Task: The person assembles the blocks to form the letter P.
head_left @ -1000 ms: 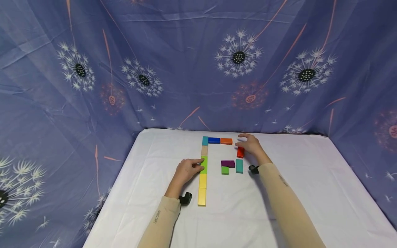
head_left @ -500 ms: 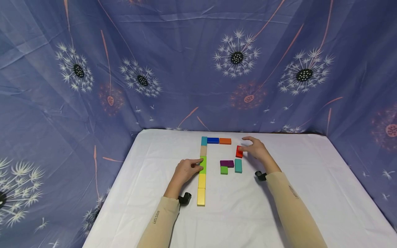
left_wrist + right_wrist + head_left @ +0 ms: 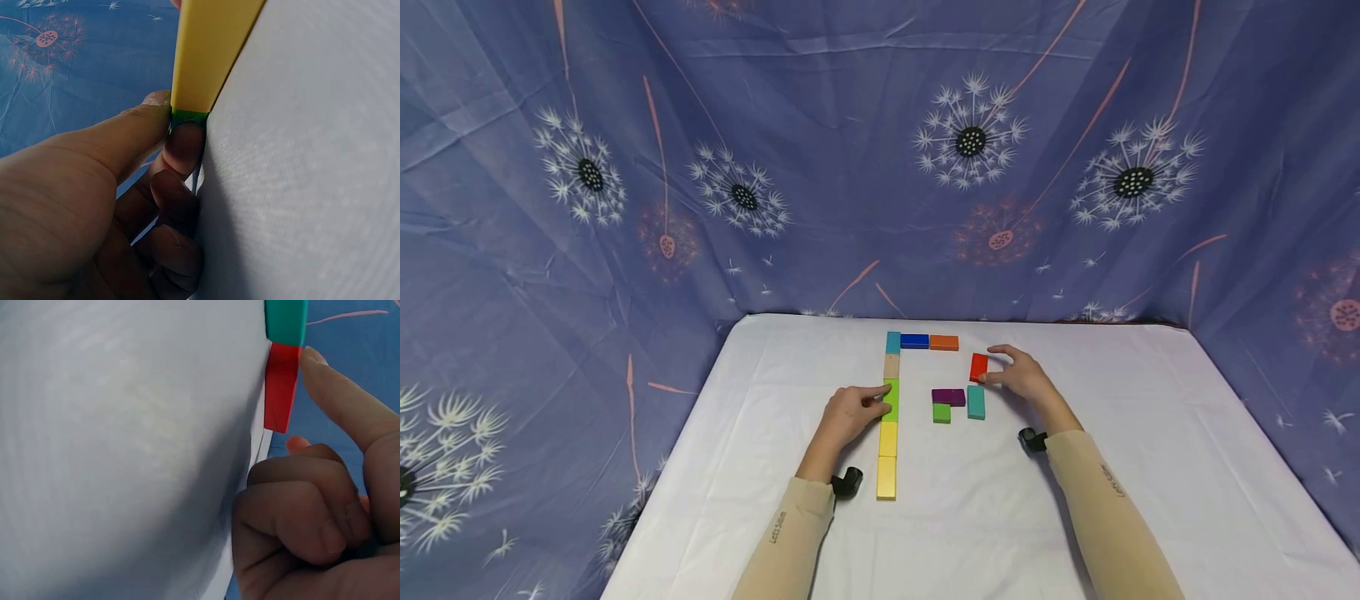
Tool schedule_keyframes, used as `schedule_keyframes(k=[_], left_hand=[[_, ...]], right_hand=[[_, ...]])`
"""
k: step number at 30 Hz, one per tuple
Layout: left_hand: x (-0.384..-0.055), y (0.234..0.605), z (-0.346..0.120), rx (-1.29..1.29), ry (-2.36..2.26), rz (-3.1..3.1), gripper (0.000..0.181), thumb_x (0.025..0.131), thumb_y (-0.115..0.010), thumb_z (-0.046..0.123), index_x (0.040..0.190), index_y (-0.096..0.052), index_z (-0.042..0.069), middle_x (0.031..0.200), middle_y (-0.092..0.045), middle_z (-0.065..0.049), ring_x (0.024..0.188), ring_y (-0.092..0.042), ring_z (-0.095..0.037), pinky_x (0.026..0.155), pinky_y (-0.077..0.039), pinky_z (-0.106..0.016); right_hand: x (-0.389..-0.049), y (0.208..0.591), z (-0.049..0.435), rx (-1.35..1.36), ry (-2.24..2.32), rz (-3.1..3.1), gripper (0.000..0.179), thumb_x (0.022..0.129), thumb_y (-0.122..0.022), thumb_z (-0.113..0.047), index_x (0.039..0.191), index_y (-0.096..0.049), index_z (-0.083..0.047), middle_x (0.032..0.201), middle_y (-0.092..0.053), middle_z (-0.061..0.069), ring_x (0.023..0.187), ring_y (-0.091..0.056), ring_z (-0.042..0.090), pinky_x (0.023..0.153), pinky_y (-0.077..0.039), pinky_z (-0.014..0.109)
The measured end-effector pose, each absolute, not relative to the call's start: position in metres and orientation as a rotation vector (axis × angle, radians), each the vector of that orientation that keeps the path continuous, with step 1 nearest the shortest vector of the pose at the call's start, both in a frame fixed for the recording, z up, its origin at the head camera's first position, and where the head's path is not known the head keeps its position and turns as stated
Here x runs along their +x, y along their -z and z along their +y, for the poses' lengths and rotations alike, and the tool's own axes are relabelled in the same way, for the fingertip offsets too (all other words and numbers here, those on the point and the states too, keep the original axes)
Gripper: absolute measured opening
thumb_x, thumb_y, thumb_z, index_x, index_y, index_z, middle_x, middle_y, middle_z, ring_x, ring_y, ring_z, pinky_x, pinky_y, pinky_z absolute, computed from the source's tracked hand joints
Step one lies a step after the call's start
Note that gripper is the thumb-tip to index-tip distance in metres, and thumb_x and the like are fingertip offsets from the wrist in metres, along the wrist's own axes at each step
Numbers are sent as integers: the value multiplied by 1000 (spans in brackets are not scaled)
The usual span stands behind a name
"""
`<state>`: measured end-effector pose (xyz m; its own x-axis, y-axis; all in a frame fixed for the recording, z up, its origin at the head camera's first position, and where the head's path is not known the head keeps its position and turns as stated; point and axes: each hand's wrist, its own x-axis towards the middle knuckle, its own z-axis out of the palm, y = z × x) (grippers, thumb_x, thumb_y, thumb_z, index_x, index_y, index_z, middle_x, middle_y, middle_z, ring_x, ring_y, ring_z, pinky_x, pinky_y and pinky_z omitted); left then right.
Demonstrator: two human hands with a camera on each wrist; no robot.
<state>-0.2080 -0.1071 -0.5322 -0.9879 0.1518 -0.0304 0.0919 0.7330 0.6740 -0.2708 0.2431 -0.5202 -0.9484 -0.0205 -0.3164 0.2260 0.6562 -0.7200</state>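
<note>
My left hand [image 3: 847, 413] is at the left side of a lime green block [image 3: 892, 402] in a long row, thumb and index fingertips touching it with a gap between them. Its thumb [image 3: 134, 128] lies along the upper edge in the left wrist view, near a yellow block [image 3: 215, 53]. My right hand [image 3: 1024, 377] is beside a red block [image 3: 978, 367]. Its thumb tip [image 3: 312, 357] is right at the red block's edge, close to a teal block [image 3: 286, 324]; the index finger reaches past the far end, with the other fingers curled in.
Above the lime block, the row continues with a wooden block [image 3: 892, 366] and a small teal block [image 3: 893, 342]. From there a blue block [image 3: 914, 342] and an orange block [image 3: 943, 342] run rightward. Purple [image 3: 948, 397] and small green [image 3: 942, 413] blocks lie on the white-covered table [image 3: 985, 517].
My right hand has moved slightly right and toward me, its thumb sliding along the red block to its near end. The red block shifted only a little. My left hand stays still.
</note>
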Motion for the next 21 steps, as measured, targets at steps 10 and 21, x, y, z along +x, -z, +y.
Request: schedule_keyframes(k=[10,21], left_hand=[[-207,532,-107,224,-1098,2870,38,94,-80,35,132,-77,29,102,-82,-2,85,-62,-13,79,-53,-34],[-207,533,-108,217,-1115,2853,38,93,-81,35,131,-78,29,101,-82,-2,85,-63,-13,78,-52,-33]], right_hand=[[-269,526,245,169,1158,2572,76,91,-83,-34,157,-49,-17,172,-23,30,145,-35,49,117,-39,65],[-272,529,245,186,1165,2567,73,90,-84,-32,154,-53,-16,166,-32,30,113,-48,38,68,-44,33]])
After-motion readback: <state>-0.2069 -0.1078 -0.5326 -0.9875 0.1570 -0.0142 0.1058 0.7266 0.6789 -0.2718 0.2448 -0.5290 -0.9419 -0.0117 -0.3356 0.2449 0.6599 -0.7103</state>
